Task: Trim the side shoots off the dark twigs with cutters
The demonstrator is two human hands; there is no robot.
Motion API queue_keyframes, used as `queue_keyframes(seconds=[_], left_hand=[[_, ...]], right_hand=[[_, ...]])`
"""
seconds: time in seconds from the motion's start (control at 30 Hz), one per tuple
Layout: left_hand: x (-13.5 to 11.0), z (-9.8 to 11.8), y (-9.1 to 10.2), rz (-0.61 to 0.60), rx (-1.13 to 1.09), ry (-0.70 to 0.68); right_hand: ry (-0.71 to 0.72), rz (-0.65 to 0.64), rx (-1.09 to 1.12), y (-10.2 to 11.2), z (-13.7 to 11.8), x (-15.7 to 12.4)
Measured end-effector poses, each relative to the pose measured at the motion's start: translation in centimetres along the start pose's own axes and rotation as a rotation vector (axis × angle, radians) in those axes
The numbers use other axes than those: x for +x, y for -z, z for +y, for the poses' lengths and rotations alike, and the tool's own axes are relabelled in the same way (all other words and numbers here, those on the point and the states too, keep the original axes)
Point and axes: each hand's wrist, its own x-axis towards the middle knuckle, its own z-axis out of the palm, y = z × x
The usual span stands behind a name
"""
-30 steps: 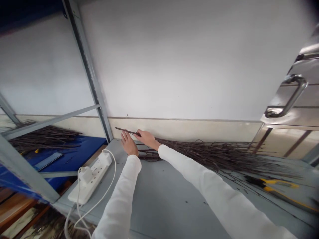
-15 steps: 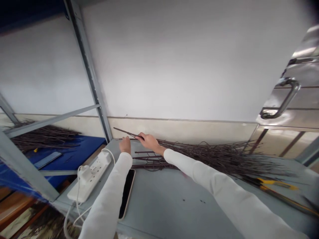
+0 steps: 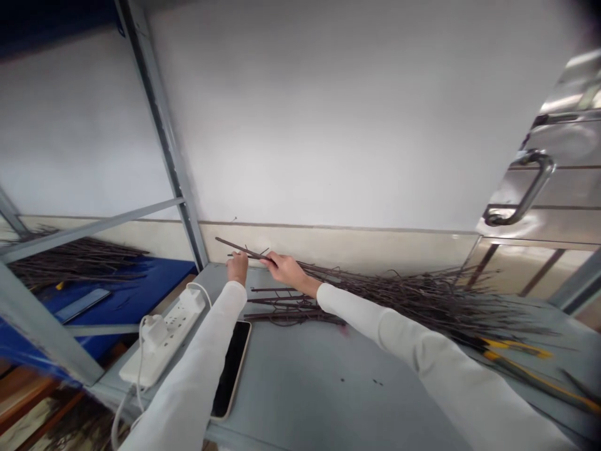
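In the head view my right hand (image 3: 287, 270) is closed around thin dark branches (image 3: 241, 248), whose bare ends point to the upper left. My left hand (image 3: 237, 268) is closed just to the left of it, pinching a thin twig by its end. A pile of dark, many-twigged branches (image 3: 413, 300) lies along the back of the grey tabletop, under and to the right of my right hand. Several cut ends (image 3: 270, 300) stick out leftward below both hands. My fingers hide part of what they hold.
A white power strip (image 3: 164, 341) with plugs and cords lies at left, beside a dark-screened phone (image 3: 232, 369) under my left forearm. Yellow-and-black tool handles (image 3: 516, 347) lie at right. Beyond the metal frame post (image 3: 171, 144), more branches (image 3: 79, 257) rest on a blue surface (image 3: 159, 275).
My left hand has risen slightly and a twig now shows in its pinch. My right hand has shifted slightly, still holding the branches. The whole view has moved a little.
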Motion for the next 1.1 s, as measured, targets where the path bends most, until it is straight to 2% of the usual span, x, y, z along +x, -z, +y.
queue_keyframes(seconds=[0.23,0.4,0.53,0.7,0.8,0.93,1.1], left_hand=[[-0.9,-1.6,0.9,0.077,0.06,0.001],[-1.4,-3.6,1.6,0.156,0.096,-0.079],[-1.1,-4.3,1.4,0.156,0.087,-0.144],[-0.7,-3.8,0.5,0.144,0.03,-0.17],[-0.7,-3.7,0.3,0.159,0.01,-0.169],[-0.6,-4.1,0.5,0.18,0.013,-0.175],[-0.6,-4.6,0.2,0.18,0.018,-0.167]], right_hand=[[-0.078,-0.043,-0.03,-0.7,-1.0,1.6],[-0.206,-0.033,-0.072,-1.2,-2.1,3.0],[-0.248,-0.027,-0.097,-0.5,-3.1,3.2],[-0.189,-0.024,-0.096,0.9,-4.6,3.7],[-0.164,-0.127,-0.059,0.1,-5.5,5.0],[-0.163,-0.262,-0.002,-2.0,-6.3,7.0],[-0.188,-0.227,0.051,-3.0,-6.7,8.2]])
